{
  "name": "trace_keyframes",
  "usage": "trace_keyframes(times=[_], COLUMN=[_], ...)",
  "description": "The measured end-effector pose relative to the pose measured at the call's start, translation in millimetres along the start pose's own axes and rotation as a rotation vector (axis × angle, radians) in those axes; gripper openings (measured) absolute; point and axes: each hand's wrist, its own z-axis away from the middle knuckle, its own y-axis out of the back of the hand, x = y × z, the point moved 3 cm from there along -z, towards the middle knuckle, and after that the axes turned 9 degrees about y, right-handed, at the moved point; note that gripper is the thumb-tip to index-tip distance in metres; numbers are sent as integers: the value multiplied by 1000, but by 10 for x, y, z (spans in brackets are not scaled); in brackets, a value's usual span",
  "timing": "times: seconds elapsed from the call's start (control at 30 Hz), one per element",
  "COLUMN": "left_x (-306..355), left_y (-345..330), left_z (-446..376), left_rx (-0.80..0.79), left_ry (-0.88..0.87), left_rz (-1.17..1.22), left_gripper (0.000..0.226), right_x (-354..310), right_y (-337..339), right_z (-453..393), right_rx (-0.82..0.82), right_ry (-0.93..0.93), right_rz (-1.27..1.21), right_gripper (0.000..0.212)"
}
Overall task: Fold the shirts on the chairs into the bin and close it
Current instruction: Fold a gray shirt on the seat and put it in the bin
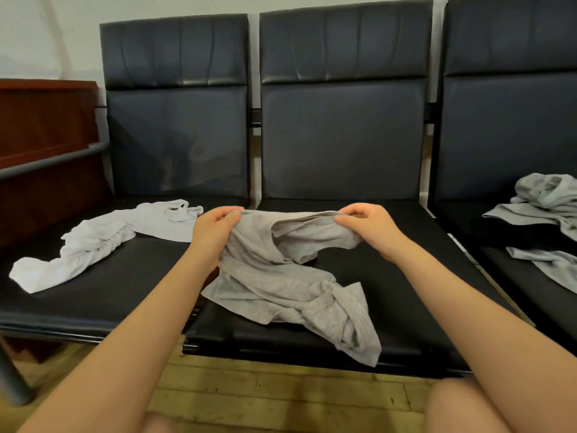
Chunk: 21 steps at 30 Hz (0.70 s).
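Crumpled soft grey shirt (290, 276) pinched between left hand (212, 229) and right hand (368, 226).

Three black padded chairs stand side by side on a wooden plank floor (281, 389). Left chair seat (103, 295): a crumpled white shirt (103, 242) lies spread across it. Middle chair seat (406, 307): a grey shirt (296, 285) rests partly on it, lower end overhanging the front edge. Right chair seat (530, 276): a bunched light grey shirt (543, 207) over dark fabric (543, 235).

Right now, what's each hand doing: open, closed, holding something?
Left hand: grips the grey shirt at its upper edge.
Right hand: pinches the same shirt's upper edge.
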Motion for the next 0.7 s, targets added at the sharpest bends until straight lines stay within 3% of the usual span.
trace_keyframes(times=[0.17, 0.3, 0.4, 0.5, 0.57, 0.7], left_x=[-143, -55, 160, 368, 405, 131], left_y=[69, 94, 72, -87, -334, -1074], left_z=[-32, 5, 131, 323, 449, 827], left_rx=[31, 110, 211, 223, 152, -285], left_ry=[-19, -125, -313, -477, -547, -456], left_rz=[-250, -209, -128, -143, -247, -731], left_gripper=[19, 22, 18, 12, 10, 21], right_x=[-67, -31, -10, 41, 117, 301], right_y=[-60, -149, 46, 333, 454, 607], right_z=[11, 133, 127, 127, 153, 228], right_rx=[13, -183, -22, 248, 328, 382], right_ry=[60, 222, 292, 159, 13, -149], right_rz=[-88, 309, 422, 136, -65, -176], right_gripper=[11, 11, 11, 11, 11, 13])
